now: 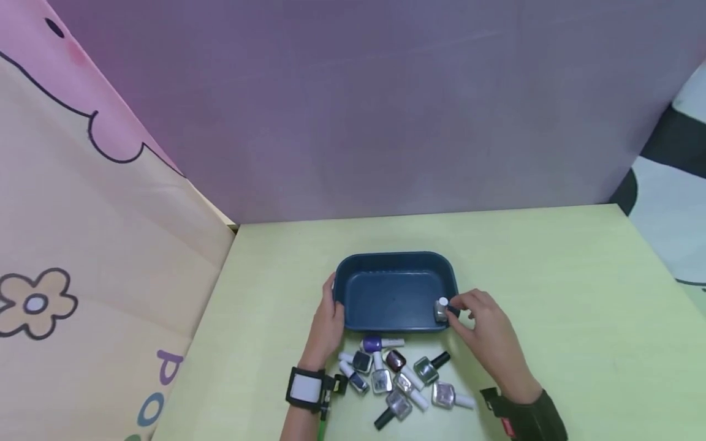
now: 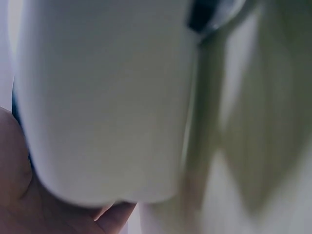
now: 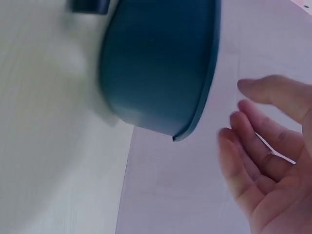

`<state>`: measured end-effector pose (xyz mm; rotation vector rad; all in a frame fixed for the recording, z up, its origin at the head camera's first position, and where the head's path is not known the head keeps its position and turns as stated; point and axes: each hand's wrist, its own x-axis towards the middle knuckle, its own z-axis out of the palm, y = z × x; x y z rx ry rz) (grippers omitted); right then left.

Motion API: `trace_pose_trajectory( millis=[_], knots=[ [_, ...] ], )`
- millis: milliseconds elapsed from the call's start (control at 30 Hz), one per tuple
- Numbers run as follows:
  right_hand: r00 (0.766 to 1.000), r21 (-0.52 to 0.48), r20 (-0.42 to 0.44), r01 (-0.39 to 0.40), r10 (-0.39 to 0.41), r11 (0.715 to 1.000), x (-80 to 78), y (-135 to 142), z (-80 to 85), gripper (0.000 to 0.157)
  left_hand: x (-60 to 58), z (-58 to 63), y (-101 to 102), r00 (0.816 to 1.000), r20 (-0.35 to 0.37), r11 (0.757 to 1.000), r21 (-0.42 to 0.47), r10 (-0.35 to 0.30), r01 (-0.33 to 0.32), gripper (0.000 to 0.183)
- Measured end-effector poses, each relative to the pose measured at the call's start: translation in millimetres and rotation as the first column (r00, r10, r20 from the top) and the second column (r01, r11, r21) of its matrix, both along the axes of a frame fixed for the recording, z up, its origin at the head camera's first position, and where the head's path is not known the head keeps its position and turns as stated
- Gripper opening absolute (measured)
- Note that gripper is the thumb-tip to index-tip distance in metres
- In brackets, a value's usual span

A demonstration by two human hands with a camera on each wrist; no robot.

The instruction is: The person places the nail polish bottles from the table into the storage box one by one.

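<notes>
A deep dark-blue plastic tray rests on the table, its left end held by my left hand. At the tray's right end is my right hand, thumb and index fingertips right by the near corner. A small nail polish bottle with a white top stands inside that corner, close to those fingertips. In the right wrist view the tray's outer wall hides the bottle, and a gap shows between thumb and fingers. A large blurred white cap covers most of the left wrist view, partly hiding the left hand.
Several nail polish bottles lie in front of the tray, among them a purple one, a green one with a black cap and a glittery one. A purple-grey panel rises behind the pale table; a printed panel stands left.
</notes>
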<state>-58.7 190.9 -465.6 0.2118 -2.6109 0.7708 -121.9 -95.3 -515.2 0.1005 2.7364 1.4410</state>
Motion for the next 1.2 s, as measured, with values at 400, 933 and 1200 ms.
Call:
trace_pose_trajectory(
  millis=[400, 933, 1200],
  knots=[
    [0.953, -0.010, 0.217, -0.217, 0.214, 0.976, 22.1, -2.2, -10.0, 0.012, -3.5, 1.1, 2.0, 1.000, -0.001, 1.000, 0.012, -0.006, 0.006, 0.057],
    [0.883, 0.100, 0.212, -0.447, 0.420, 0.889, 23.6, -6.1, -26.0, 0.026, -2.4, -1.3, -1.8, 1.000, 0.005, 1.000, -0.009, 0.004, -0.004, 0.058],
    [0.879, 0.104, 0.216, -0.454, 0.426, 0.885, 20.8, -4.7, -36.7, 0.026, -2.4, 0.0, -2.4, 1.000, -0.007, 1.000, 0.003, 0.004, -0.004, 0.057]
  ],
)
